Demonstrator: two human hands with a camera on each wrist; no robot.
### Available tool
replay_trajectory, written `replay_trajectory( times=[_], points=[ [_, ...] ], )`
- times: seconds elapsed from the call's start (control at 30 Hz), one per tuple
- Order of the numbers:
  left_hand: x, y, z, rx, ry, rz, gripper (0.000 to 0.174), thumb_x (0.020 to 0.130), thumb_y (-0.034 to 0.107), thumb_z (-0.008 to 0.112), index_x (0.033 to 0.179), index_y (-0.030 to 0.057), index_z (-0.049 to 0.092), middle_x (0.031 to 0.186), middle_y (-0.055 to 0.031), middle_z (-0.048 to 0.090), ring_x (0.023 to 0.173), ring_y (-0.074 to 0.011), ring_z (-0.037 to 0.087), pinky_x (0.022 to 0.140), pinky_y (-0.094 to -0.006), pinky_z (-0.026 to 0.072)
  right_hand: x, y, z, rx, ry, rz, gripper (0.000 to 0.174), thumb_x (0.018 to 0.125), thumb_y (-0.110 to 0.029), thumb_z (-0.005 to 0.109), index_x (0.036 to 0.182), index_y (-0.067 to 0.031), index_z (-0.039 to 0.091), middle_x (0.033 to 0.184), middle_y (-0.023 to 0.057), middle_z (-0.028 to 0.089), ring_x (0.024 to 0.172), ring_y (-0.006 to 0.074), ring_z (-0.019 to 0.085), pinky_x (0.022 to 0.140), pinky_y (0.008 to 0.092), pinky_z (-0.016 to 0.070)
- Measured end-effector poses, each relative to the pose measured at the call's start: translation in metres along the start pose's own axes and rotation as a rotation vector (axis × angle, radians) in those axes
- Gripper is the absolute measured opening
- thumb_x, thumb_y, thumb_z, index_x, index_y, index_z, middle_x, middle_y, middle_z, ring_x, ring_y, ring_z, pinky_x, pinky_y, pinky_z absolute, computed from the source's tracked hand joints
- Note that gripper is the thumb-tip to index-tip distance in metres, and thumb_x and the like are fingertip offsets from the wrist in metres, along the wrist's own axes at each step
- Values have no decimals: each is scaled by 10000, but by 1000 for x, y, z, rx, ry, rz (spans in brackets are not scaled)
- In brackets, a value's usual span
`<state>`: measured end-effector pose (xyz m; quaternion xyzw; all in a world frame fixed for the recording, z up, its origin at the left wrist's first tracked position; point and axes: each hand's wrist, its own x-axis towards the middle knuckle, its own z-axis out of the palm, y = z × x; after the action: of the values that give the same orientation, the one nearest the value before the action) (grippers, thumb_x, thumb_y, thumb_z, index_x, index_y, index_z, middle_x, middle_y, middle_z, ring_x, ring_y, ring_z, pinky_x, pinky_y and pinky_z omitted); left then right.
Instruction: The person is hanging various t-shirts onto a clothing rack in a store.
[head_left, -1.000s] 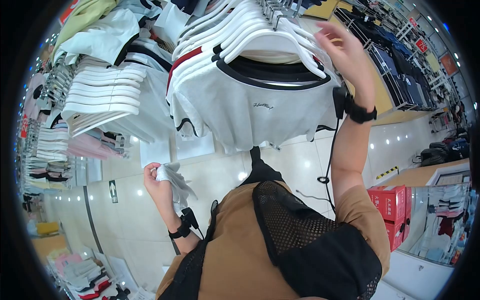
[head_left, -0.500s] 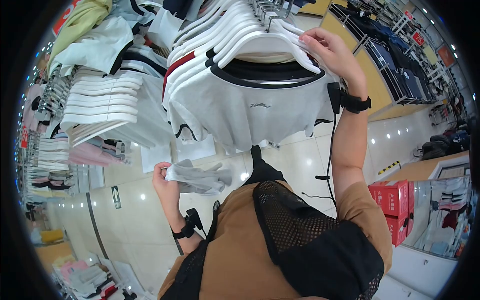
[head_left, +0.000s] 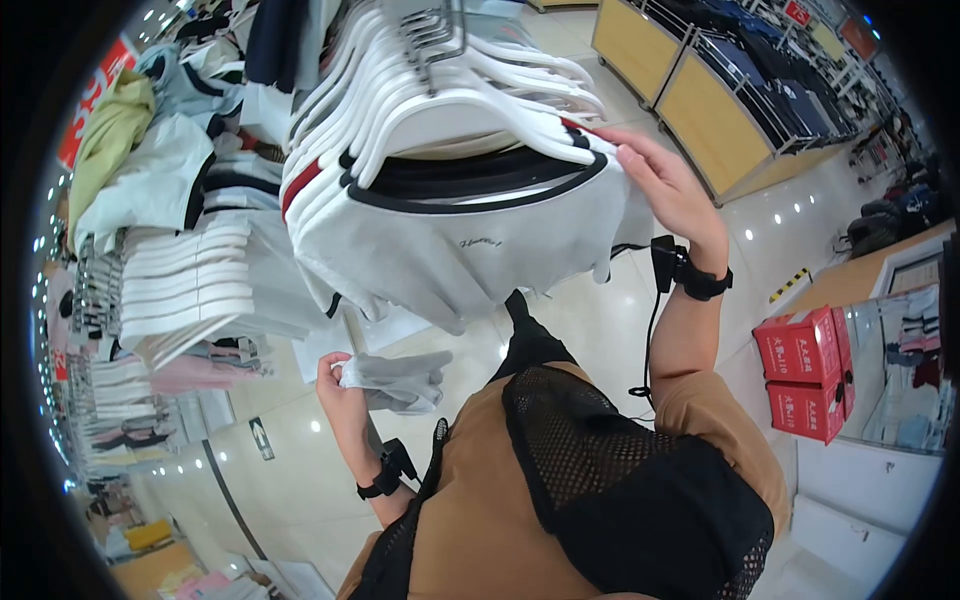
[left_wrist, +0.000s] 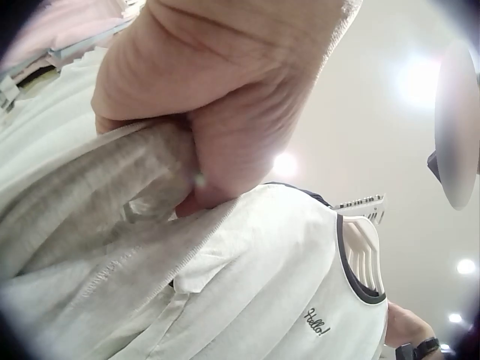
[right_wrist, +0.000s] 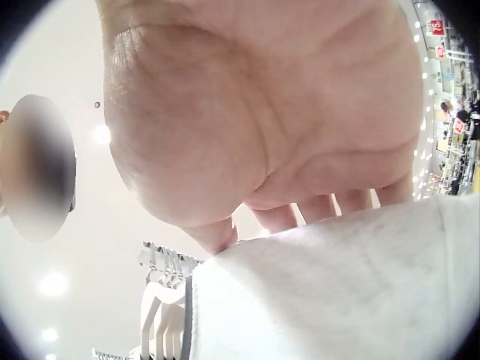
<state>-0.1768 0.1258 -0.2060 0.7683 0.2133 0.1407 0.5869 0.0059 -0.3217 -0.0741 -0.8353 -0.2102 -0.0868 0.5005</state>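
A light grey shirt [head_left: 470,250] with a black neckline and small script hangs frontmost on white hangers [head_left: 440,115]. The right hand [head_left: 672,185] pinches its shoulder at the hanger's right end, thumb in front; in the right wrist view the hand [right_wrist: 262,112] has thumb and fingers at the shirt's [right_wrist: 337,292] upper edge. Lower left, the left hand [head_left: 343,400] grips a bunched piece of light grey cloth [head_left: 400,382]. In the left wrist view the left hand's [left_wrist: 217,97] fingers curl round grey fabric [left_wrist: 90,202], with the "Hello!" shirt [left_wrist: 292,277] beyond.
Left of the shirt is another row of white hangers [head_left: 190,285], with a yellow-green garment [head_left: 105,135] above. Wooden display units [head_left: 715,120] stand at the upper right, red boxes [head_left: 805,370] at the right. Tiled floor [head_left: 300,480] lies below.
The right hand has come down from beside the rack onto the shirt's shoulder. The hanging shirts now appear further left and tilted. The left hand still holds the cloth, now spread more to the right.
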Motion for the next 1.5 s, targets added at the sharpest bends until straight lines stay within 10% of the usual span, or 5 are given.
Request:
replay_trajectory(
  times=[0.33,0.8,0.87,1.13,1.5],
  points=[
    [11,13,1,86,-33,-31,154,915,32,667,1038,48,577,680,64,521,600,-9,424,523,-199,294,-40,-19,7,66,-32,-79,346,1041,-186,511,1321,6,579,1332,142,553,1230,225,522,1072,334,378],
    [9,11,8,67,-53,-67,148,927,49,670,1041,48,576,686,71,536,600,-1,413,522,-195,279,69,-23,13,10,-342,-154,344,1025,-306,598,1184,-13,683,813,-12,599,632,30,492,548,217,415],
    [10,14,10,36,-52,-56,142,930,50,666,1040,48,576,678,74,530,597,-1,407,520,-196,276,84,-38,11,-82,-581,178,355,1023,-348,597,1108,-23,712,774,-26,585,631,31,470,548,226,401],
    [3,3,20,20,-41,-41,108,933,48,646,1019,38,582,628,75,480,575,-10,380,510,-215,272,84,-37,15,7,-217,-17,354,973,-368,670,822,-52,621,667,-52,547,598,42,449,546,241,356],
    [8,-4,27,48,-95,-40,97,925,26,621,1017,27,591,634,65,476,585,-21,384,518,-234,296,82,-43,-6,88,-127,-75,257,932,-234,741,1028,4,741,739,-35,626,643,25,482,567,199,346]
  ],
)
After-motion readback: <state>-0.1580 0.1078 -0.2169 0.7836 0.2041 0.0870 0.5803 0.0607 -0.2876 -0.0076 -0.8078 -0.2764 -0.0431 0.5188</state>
